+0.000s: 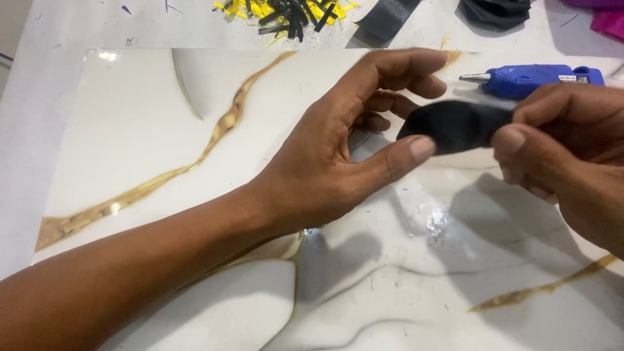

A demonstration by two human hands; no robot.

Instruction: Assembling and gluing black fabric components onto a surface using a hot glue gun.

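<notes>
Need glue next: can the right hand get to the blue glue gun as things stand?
Probably not freely: the right hand pinches the black piece with the left hand. The glue gun lies just behind, unobstructed.

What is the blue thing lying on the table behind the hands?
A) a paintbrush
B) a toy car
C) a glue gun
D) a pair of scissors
C: the blue glue gun has a metal nozzle at its tip and lies flat on the white marbled board, just behind the right hand, which pinches a black piece of fabric together with the left hand.
</notes>
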